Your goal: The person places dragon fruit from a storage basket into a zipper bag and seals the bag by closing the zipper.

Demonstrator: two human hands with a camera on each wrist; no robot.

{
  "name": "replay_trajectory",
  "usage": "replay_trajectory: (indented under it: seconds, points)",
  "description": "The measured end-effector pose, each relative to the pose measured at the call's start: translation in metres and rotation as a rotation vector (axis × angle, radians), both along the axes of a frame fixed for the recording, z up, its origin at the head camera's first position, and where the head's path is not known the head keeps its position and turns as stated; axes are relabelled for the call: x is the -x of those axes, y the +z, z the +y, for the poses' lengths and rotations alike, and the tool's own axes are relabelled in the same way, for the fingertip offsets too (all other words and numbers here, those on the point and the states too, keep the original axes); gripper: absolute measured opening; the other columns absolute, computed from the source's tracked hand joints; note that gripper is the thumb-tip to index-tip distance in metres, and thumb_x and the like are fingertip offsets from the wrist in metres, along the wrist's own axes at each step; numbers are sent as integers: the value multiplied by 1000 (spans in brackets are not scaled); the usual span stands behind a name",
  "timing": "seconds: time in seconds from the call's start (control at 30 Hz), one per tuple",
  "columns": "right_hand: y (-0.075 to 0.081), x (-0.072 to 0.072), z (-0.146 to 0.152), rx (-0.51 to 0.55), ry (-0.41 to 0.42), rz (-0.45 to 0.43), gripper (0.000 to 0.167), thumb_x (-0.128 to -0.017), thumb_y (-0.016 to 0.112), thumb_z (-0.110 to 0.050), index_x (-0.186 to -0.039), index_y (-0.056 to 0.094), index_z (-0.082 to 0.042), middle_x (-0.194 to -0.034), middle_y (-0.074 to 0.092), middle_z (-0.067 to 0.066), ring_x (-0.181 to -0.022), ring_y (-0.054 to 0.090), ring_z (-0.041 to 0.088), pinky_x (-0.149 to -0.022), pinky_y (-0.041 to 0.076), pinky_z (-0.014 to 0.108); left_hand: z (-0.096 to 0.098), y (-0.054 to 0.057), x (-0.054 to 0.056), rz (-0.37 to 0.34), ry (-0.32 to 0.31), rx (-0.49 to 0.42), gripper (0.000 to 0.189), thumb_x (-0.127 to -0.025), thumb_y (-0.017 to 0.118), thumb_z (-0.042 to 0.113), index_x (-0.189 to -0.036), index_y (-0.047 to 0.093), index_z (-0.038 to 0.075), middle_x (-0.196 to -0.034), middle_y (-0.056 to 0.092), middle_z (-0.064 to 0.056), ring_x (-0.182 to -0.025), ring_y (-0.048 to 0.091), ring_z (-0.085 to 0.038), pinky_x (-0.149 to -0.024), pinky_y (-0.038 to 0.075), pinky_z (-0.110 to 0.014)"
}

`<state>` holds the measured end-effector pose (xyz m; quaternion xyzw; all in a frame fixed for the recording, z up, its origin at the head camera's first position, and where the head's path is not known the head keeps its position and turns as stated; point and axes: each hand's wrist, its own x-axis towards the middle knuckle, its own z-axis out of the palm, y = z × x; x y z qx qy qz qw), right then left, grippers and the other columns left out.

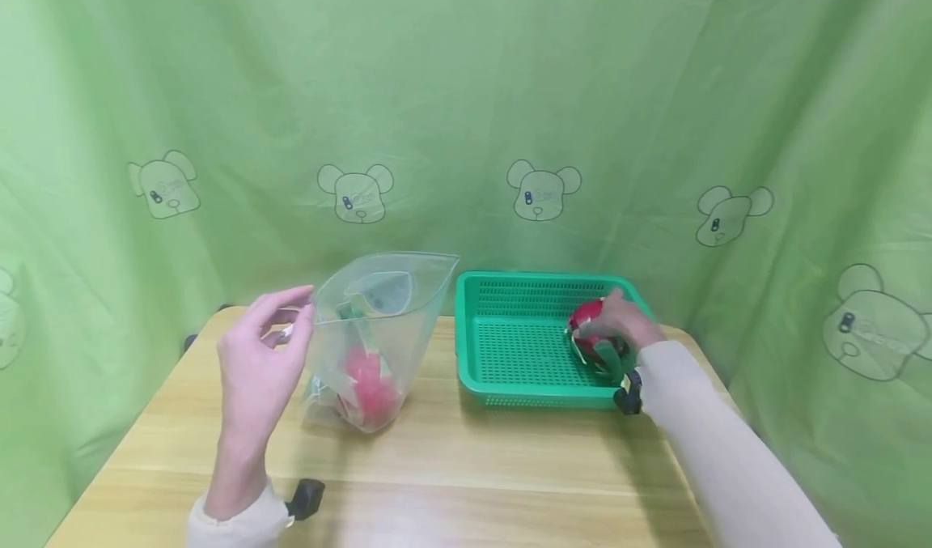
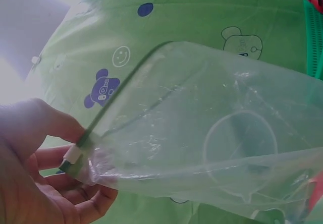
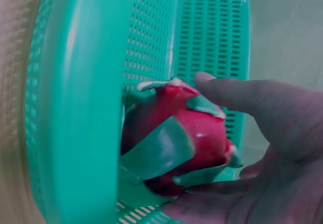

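Observation:
My left hand (image 1: 256,362) pinches the top edge of a clear zip bag (image 1: 424,305), near a white slider (image 2: 73,154) on its green zip strip. The bag's mouth gapes, and a red fruit with green parts (image 1: 373,390), blurred by the plastic, lies at its bottom. Over on the right, my right hand (image 1: 624,321) grips a red dragon fruit (image 3: 204,133) with green scales inside a green basket (image 1: 539,400). In the right wrist view its thumb lies along one side of the fruit and the fingers along the other; part of the fingers is hidden.
The basket stands on a wooden table (image 1: 437,483), to the right of the bag. Its slotted walls rise around the dragon fruit. A green curtain (image 1: 451,111) with bear-head prints hangs close behind the table and along both sides.

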<state>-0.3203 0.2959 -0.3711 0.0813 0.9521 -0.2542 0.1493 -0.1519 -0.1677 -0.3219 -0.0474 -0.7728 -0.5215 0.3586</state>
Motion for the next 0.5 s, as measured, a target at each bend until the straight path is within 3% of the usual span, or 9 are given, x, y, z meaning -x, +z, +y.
replay_trajectory:
  seconds: [0.3, 0.5]
  points:
    - [-4, 3, 4, 25, 23, -41, 87, -85, 82, -32, -140, 33, 16, -123, 53, 34, -105, 59, 47, -83, 60, 52, -5, 9, -3, -124, 8, 129, 24, -95, 71, 7, -118, 75, 7, -103, 72, -1, -89, 67, -9, -80, 55, -12]
    - [-4, 5, 3, 2, 28, -71, 90, -87, 79, -32, -142, 25, 15, -123, 49, 36, -107, 59, 48, -83, 60, 52, -7, 12, -2, -127, 12, 234, 25, -94, 68, 3, -118, 75, 5, -101, 72, -3, -90, 66, -12, -77, 53, -10]
